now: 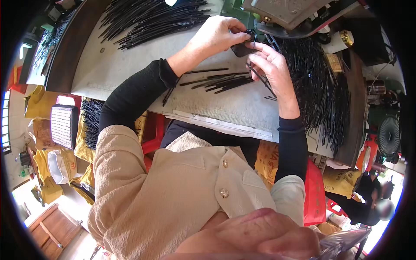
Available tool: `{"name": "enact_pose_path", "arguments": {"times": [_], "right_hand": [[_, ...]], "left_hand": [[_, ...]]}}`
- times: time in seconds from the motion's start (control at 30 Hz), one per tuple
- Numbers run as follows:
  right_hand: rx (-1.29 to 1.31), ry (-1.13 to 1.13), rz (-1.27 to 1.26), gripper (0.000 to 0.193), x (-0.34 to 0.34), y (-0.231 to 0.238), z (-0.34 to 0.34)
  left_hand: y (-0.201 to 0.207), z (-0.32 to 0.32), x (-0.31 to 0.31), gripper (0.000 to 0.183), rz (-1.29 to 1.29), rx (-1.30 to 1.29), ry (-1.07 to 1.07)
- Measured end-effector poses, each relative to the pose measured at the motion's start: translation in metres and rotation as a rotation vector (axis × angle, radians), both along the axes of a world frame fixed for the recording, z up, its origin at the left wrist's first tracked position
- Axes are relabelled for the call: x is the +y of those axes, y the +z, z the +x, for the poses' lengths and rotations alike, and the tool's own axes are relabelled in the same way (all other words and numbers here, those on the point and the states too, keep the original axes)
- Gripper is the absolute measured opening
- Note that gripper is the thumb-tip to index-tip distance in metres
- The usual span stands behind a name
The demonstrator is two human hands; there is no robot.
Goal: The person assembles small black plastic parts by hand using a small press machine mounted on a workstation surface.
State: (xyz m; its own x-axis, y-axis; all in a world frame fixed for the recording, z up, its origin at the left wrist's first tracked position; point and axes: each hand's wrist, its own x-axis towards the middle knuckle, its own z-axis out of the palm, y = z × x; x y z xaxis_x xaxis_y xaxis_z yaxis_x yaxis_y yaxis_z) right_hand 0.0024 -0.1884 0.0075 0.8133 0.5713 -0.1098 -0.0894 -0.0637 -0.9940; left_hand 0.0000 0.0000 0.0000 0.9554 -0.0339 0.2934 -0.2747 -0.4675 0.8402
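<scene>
rod bundle: cropped at top | dark piece: partly behind left hand | kind unclear

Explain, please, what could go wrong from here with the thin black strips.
Thin black strips lying loose toward the near edge of the flat grey tabletop might slide off. The right hand, beside a dense pile of similar strips, may snag some.

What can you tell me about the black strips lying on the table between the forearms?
The black strips look thin, nearly straight and stiff, possibly plastic or coated metal. A small, loose group lies on the pale grey tabletop, some overlapping, mostly pointing sideways; a few near the left sleeve slant more steeply. Whether the right hand touches them is unclear.
</scene>
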Motion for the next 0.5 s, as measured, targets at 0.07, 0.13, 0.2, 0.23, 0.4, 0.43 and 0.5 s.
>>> {"name": "enact_pose_path", "arguments": {"times": [0.07, 0.13, 0.2, 0.23, 0.4, 0.43, 0.5], "right_hand": [[0.009, -0.019, 0.031, 0.034, 0.0008, 0.0018, -0.0015], [0.008, -0.033, 0.026, 0.034, -0.0004, 0.0021, -0.0032], [0.008, -0.047, 0.021, 0.034, -0.0007, 0.0018, -0.0034], [0.002, -0.039, 0.015, 0.034, -0.0004, 0.0014, -0.0024], [-0.004, -0.029, 0.009, 0.034, 0.0013, 0.0013, -0.0003], [-0.009, -0.031, -0.003, 0.034, 0.0015, 0.0016, -0.0002], [-0.014, -0.035, -0.015, 0.034, 0.0018, 0.0020, -0.0003]], "left_hand": [[-0.0003, 0.0007, 0.0004, 0.031, 0.005, -0.032, -0.003], [0.0002, 0.0005, 0.0000, 0.030, 0.006, -0.023, -0.004], [-0.0003, 0.0003, -0.0005, 0.030, 0.006, -0.013, -0.006], [-0.0009, 0.0004, -0.0007, 0.030, 0.008, -0.027, -0.005], [-0.0034, 0.0023, 0.0000, 0.030, 0.028, -0.035, -0.010], [-0.0052, 0.0032, 0.0001, 0.030, 0.041, -0.053, -0.004], [-0.0063, 0.0035, 0.0001, 0.030, 0.054, -0.070, 0.002]]}}
